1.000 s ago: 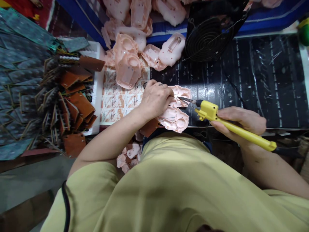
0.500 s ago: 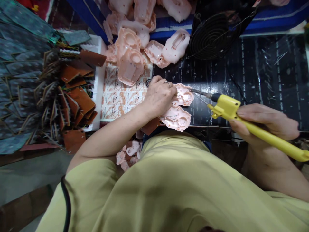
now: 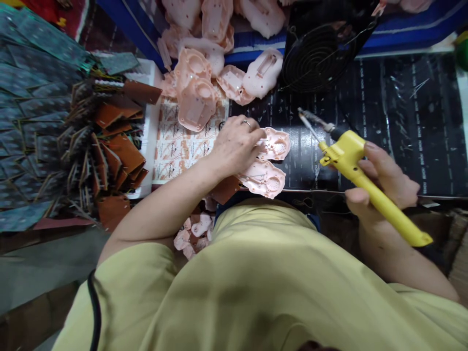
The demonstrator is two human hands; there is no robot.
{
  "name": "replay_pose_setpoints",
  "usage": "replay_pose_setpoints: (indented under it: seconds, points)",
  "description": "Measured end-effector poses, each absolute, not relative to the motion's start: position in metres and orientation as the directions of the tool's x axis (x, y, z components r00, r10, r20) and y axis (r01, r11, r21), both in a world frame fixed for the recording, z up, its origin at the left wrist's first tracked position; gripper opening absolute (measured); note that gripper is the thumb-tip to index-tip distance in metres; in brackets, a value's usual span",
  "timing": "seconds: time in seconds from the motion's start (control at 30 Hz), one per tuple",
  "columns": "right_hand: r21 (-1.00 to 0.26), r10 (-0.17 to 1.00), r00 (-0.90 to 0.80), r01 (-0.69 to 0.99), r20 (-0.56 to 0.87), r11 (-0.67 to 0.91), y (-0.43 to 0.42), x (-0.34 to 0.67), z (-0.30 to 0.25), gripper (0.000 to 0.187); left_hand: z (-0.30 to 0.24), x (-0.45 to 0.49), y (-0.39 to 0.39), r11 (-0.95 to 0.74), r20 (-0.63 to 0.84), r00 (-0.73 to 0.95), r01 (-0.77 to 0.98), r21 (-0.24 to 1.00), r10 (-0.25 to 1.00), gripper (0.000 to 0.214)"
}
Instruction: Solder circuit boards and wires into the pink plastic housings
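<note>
My left hand (image 3: 236,146) rests with curled fingers on a pink plastic shell (image 3: 276,144) lying on the black mat, fingertips pressing its left end. A second pink shell (image 3: 263,178) lies just below it at the table's front edge. My right hand (image 3: 380,183) grips a yellow soldering iron (image 3: 365,183) by its handle. Its metal tip (image 3: 305,117) points up and to the left, lifted clear of the shells.
A black fan (image 3: 318,56) stands at the back. Several pink shells (image 3: 199,92) are piled at the back left. Brown and green circuit boards (image 3: 109,146) are heaped on the left beside a printed sheet (image 3: 175,148). Small pink parts (image 3: 192,234) lie in my lap.
The soldering iron has pulled away from the upper shell to the right and tilted, its tip now raised. My left hand has stayed on the shell.
</note>
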State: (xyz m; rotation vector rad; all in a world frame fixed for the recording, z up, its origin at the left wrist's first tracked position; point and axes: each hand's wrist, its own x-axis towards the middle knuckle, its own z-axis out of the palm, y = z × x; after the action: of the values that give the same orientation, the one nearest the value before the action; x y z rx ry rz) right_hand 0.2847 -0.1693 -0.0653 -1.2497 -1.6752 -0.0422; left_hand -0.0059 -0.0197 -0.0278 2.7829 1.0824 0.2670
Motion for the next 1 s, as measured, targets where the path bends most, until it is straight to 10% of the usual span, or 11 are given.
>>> replay_pose_setpoints:
  seconds: [0.27,0.4,0.73,1.0]
  points:
    - [-0.432,0.713,-0.353,0.607,0.605,0.667,-0.155,0.250,-0.065,0.042,-0.012,-0.055,-0.022,-0.690,-0.255,0.753,0.658,0.300,0.607,0.102]
    - [-0.418,0.701,-0.443,0.579,0.559,0.700,-0.132,0.237,-0.080,0.069,-0.016,-0.060,-0.058,-0.716,-0.276,0.749,0.660,0.228,0.603,0.102]
    - [-0.410,0.580,-0.587,0.411,0.565,0.815,-0.121,0.187,-0.074,0.049,-0.018,-0.110,-0.124,-0.550,-0.115,0.612,0.765,0.333,0.782,0.069]
    - [-0.624,0.670,-0.411,0.262,0.618,0.736,-0.131,0.173,-0.070,0.052,0.007,-0.240,-0.190,-0.261,-0.411,0.494,0.824,0.503,0.766,0.066]
